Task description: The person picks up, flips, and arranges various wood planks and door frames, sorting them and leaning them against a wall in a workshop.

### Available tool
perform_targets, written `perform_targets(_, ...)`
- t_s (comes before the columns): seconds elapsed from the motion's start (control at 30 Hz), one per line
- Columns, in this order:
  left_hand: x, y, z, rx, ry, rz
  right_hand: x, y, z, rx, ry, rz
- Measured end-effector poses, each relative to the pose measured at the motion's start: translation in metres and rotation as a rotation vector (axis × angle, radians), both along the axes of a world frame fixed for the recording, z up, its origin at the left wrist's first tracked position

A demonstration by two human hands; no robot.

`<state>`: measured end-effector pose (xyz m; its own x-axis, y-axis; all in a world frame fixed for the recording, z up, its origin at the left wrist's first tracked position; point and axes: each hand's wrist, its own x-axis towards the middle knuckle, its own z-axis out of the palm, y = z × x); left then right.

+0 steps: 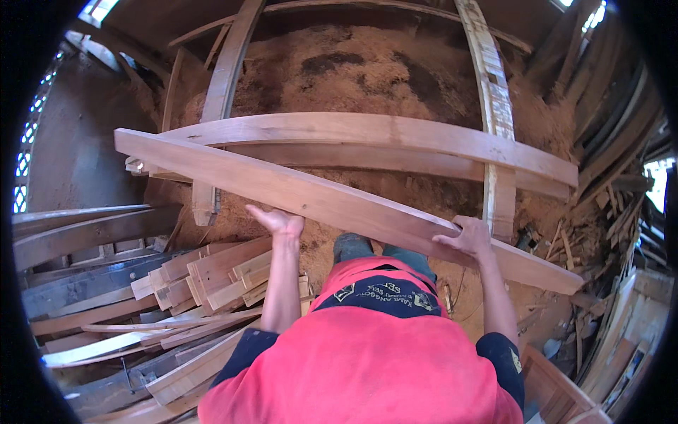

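Starting at far left: long timbers [92, 234], dark and curving in the view, lying beside a wall.

Next, lower left: stacked boards [219, 275], short, pale brown, ends staggered.

Left beam [227, 78]: one of two supports, running away from the person.

Left hand [282, 223]: palm upturned at the near edge of the held board; visible digits spread wide, not wrapped round the wood; remaining fingers hidden, their position cannot be told.

Held board [339, 210]: one, long, reddish-brown, straight-edged; slanting in front of the person, left end farther off, right end nearer. Left end overlaps the rear board in view; contact between them cannot be told.

Sawdust [311, 88]: orange-brown, spread thickly beyond the beams.

Rear board [353, 128]: one, long, lying across both beams; a darker length of wood shows just below its near edge, seating unclear.

Right hand [473, 239]: thumb over the broad face, other fingers toward the far edge; narrow hold on the board.

Right beam [487, 63]: second support, pale and scuffed on top.

Far right: scrap wood [621, 233], loosely heaped.

Condition of work, as judged: rear board placed across the supports; held board in hand, skewed to it, not laid down square. Degree of finish on either cannot be told.
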<state>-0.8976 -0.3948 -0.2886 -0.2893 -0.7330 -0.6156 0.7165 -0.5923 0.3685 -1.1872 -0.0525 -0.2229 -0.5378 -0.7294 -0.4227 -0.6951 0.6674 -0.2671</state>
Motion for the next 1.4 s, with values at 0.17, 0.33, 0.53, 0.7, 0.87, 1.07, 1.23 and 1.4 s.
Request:
perform_targets(0.17,-0.046,-0.028,-0.063,-0.036,-0.005,0.048,-0.027,-0.013,-0.007,-0.332,0.181,0.151)
perform_targets(0.33,-0.049,-0.036,-0.129,0.014,0.147,-0.044,-0.05,-0.029,-0.015,-0.379,0.376,0.226)
perform_targets(0.53,-0.063,-0.047,-0.19,0.027,0.346,0.006,-0.083,-0.044,-0.033,-0.408,0.433,0.275)
perform_targets(0.7,-0.091,-0.046,-0.179,0.271,-0.321,-0.105,-0.1,-0.052,-0.076,-0.318,0.355,0.304)
perform_targets(0.87,-0.093,-0.047,-0.161,0.299,-0.36,0.06,-0.088,-0.04,-0.104,-0.174,0.244,0.423)
perform_targets(1.07,-0.096,-0.054,-0.164,0.267,-0.337,0.131,-0.112,-0.058,-0.084,-0.365,0.306,0.356)
perform_targets(1.23,-0.107,-0.059,-0.165,0.241,-0.327,0.155,-0.122,-0.066,-0.051,-0.272,0.207,0.413)
perform_targets(1.4,-0.115,-0.063,-0.159,0.215,-0.335,0.191,-0.128,-0.07,-0.072,-0.241,0.175,0.399)
